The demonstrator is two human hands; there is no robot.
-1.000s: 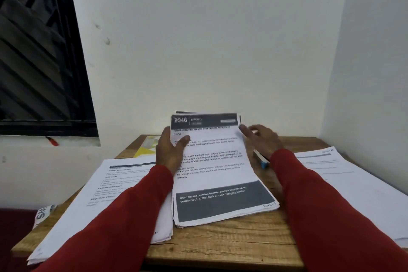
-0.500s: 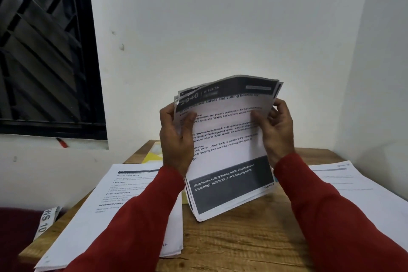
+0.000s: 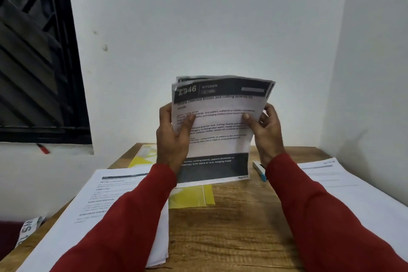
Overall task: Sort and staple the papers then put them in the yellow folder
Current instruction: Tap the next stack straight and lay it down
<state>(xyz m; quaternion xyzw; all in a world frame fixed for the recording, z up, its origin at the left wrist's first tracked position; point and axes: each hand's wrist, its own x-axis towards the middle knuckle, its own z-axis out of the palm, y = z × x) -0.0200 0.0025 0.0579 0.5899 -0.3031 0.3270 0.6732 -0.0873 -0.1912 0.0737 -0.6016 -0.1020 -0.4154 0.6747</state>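
Note:
A small bundle of printed sheets [image 3: 217, 115], with a dark header reading "946 KITCHEN" and a dark band at the bottom, stands upright above the wooden table [image 3: 229, 234]. My left hand [image 3: 173, 137] grips its left edge, thumb on the front page. My right hand [image 3: 266, 130] grips the right edge the same way. The yellow folder [image 3: 192, 197] lies flat on the table under and behind the bundle, partly hidden. A white stapler with a blue tip [image 3: 259, 170] lies just right of the bundle's lower corner.
A stack of printed pages [image 3: 95, 212] covers the table's left side and overhangs its edge. Another stack [image 3: 344, 185] lies on the right by the side wall. A dark window [image 3: 37, 55] is at the left, with white walls behind and to the right.
The bundle lay flat on the table a second ago. Both hands picked it up and raised it upright, uncovering the yellow folder and the stapler.

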